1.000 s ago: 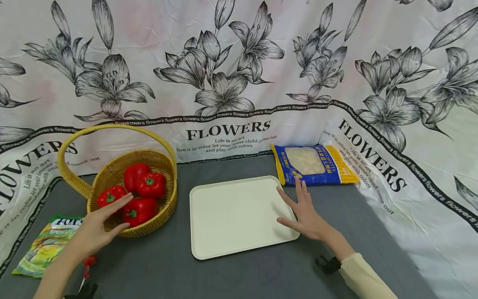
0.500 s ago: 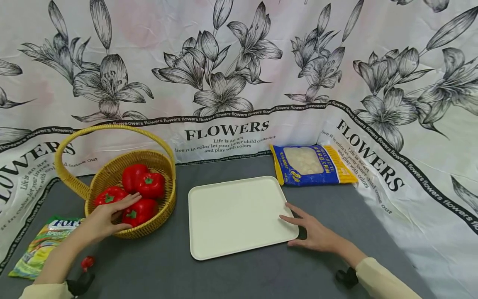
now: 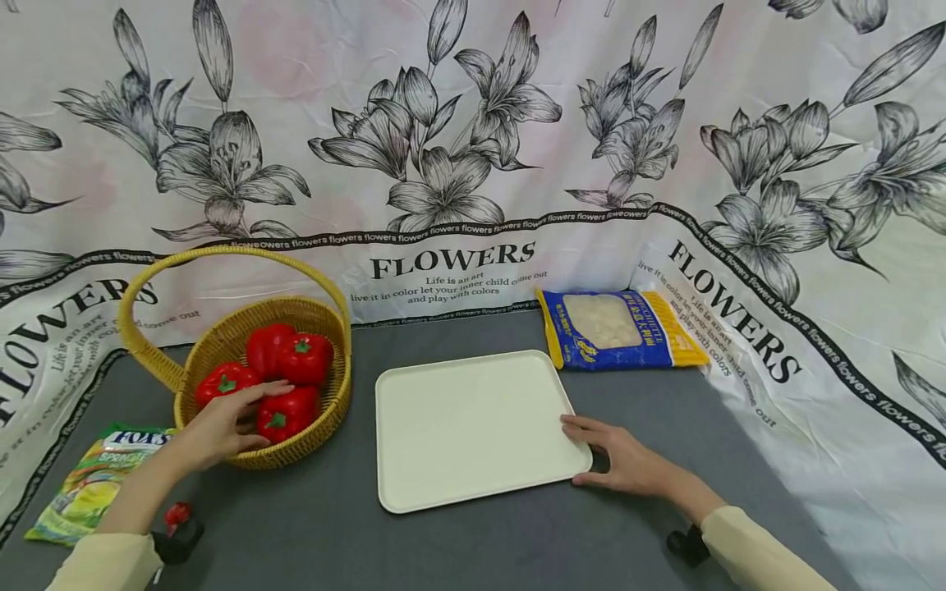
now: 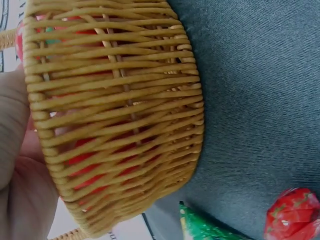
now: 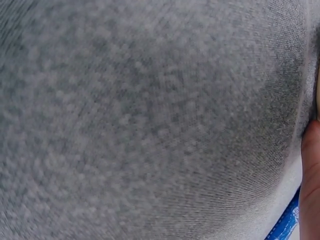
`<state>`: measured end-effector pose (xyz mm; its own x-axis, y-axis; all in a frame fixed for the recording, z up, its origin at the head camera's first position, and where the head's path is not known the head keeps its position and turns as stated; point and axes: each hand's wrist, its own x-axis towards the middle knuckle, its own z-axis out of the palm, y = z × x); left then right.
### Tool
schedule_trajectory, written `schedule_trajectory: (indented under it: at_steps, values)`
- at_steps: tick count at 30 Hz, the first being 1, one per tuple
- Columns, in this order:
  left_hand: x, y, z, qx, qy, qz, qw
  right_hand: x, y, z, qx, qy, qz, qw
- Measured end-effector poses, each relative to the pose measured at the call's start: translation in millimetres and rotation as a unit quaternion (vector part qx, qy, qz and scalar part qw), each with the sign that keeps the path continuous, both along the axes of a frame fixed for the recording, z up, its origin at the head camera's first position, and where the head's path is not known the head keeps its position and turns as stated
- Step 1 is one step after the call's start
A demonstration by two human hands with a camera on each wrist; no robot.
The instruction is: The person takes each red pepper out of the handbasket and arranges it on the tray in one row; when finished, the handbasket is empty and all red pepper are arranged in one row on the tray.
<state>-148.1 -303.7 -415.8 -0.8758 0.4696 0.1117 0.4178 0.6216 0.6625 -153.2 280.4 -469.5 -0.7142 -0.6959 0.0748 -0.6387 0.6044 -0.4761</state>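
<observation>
Left hand: the person's left hand (image 3: 210,435) in over the near rim of a yellow wicker basket (image 3: 337,410); fingers bent across the top of the front pepper (image 3: 293,410), thumb by its left side.
Left grip: thumb and fingers apart, about the pepper; whether they pinch it, cannot tell. In the left wrist view, weave hides the fingertips.
Front pepper: red, inside the basket, stem to the near side.
Other peppers: three more red ones in the same basket; left pepper (image 3: 225,380), back pepper (image 3: 267,349), right pepper (image 3: 307,358).
Tray: pale, shallow tray (image 3: 473,431), bare, right of the basket and apart from it.
Right hand: right hand (image 3: 628,465) at the tray's near right corner.
Right grip: pinching that corner, fingers on the right rim, thumb at the near edge.
Blue-and-yellow bag: bag (image 3: 606,330) with a clear window, lying behind the tray, to the right.
Green packet: packet (image 3: 96,484) marked FOX'S, left of the basket, partly behind the left forearm.
Small red item: round red item (image 4: 292,215), near the packet.
Table: grey-covered table (image 3: 332,538).
Backdrop: white cloth (image 3: 347,193), black flower prints.
</observation>
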Motion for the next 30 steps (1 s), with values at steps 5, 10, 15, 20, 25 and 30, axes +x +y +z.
schedule_trajectory:
  at_steps: [5,10,15,20,25,30]
  values:
    - [-0.6,0,0.3,0.004,0.009,0.011,0.9999,0.8,0,-2.5,-0.008,-0.002,0.002,1.000]
    - [-1.7,4,2.5,-0.001,0.013,0.027,0.9996,0.0,-1,-4.9,-0.004,-0.001,0.001,1.000]
    - [-7.0,11,3.0,-0.015,0.017,0.033,0.9992,1.1,0,-7.4,-0.007,0.018,0.003,1.000]
    - [-11.7,15,-0.9,-0.044,0.050,0.069,0.9953,2.9,0,-8.1,-0.008,0.019,-0.002,1.000]
    - [-11.7,15,-2.9,0.001,0.014,0.085,0.9963,3.0,0,-9.3,-0.006,0.021,0.000,1.000]
    - [-12.7,18,-2.1,0.029,-0.002,0.078,0.9966,0.7,1,-7.7,-0.007,0.011,0.001,1.000]
